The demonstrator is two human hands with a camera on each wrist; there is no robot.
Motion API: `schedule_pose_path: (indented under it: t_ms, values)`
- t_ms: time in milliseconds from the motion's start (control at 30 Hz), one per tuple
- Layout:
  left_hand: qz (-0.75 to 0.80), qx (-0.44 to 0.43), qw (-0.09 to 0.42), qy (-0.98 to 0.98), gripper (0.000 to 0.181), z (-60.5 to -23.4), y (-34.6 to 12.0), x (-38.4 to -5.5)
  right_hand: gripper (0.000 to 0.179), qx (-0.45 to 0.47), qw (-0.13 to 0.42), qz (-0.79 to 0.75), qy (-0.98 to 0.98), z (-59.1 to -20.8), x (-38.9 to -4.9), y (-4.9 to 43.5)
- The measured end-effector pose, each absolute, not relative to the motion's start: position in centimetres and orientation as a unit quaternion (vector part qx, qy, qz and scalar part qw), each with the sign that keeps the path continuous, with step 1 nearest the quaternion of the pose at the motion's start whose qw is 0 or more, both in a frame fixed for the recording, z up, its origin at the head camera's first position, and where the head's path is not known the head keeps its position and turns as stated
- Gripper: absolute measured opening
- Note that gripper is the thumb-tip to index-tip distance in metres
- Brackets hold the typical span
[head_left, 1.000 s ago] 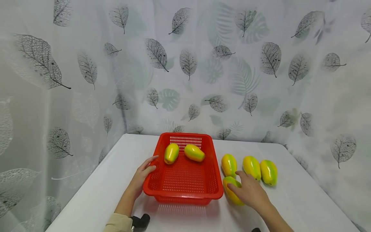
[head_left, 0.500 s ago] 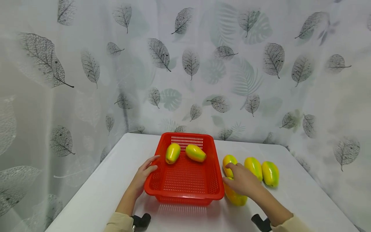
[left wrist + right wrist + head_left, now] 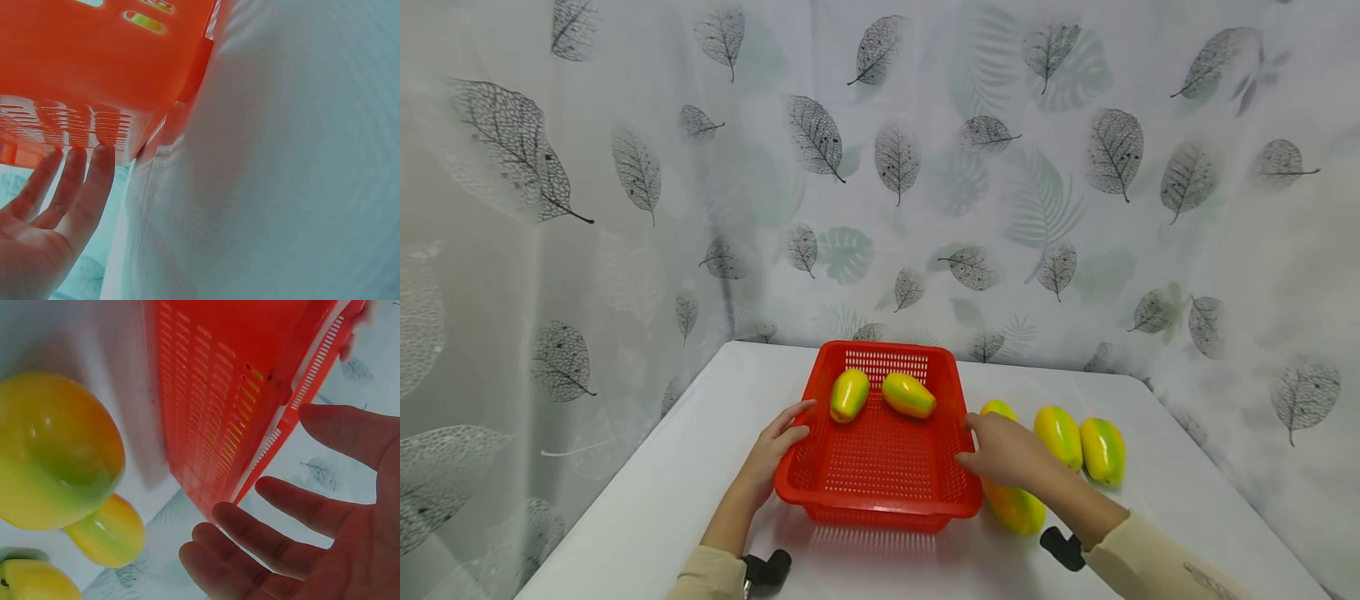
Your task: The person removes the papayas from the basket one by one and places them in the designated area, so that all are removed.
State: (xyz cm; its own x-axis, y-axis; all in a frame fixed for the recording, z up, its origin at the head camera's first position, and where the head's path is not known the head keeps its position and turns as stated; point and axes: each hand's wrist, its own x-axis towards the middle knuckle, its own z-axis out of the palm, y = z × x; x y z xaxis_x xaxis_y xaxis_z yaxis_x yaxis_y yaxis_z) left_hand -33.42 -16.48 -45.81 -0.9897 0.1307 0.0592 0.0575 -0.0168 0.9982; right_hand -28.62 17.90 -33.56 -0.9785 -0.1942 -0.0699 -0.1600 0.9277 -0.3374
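A red perforated plastic basket (image 3: 880, 506) stands on the table with two yellow-green papayas, one at its back left (image 3: 850, 396) and the other at its back right (image 3: 909, 395). My left hand (image 3: 772, 450) touches the basket's left side; in the left wrist view its extended fingers (image 3: 70, 181) meet the slotted wall. At the right rim is my right hand (image 3: 1009, 450), fingers spread and holding nothing in the right wrist view; contact with the rim is unclear. Beneath and behind it, a near papaya (image 3: 1018, 510) and a farther one (image 3: 998, 408) are partly hidden.
Two more papayas (image 3: 1058, 437) (image 3: 1103, 450) lie side by side on the white table (image 3: 1180, 517) at the right. A leaf-patterned curtain (image 3: 895, 158) encloses the back and sides. Black straps or mounts (image 3: 767, 570) show near both wrists.
My right hand has moved left from over the near papaya to the basket's right rim. The left hand stays at the left side. Both papayas in the basket keep their places.
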Motion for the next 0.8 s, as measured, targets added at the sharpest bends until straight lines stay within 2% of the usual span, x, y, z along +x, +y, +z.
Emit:
schedule_pose_path:
  t_ms: [367,600,800]
  values:
    - [0.712,0.066,0.022,0.699,0.05,-45.9,-16.5,-33.3,0.042,-0.108,0.061,-0.166,0.978,-32.9,-30.4,16.2]
    - [0.714,0.068,0.021,0.697,0.051,-45.9,-16.4,-33.3,0.049,-0.093,0.091,-0.212,0.969,-32.4,-31.8,15.6]
    - [0.711,0.073,0.023,0.699,0.052,-45.8,-16.5,-33.3,0.045,-0.108,0.084,-0.221,0.966,-32.1,-33.0,14.7]
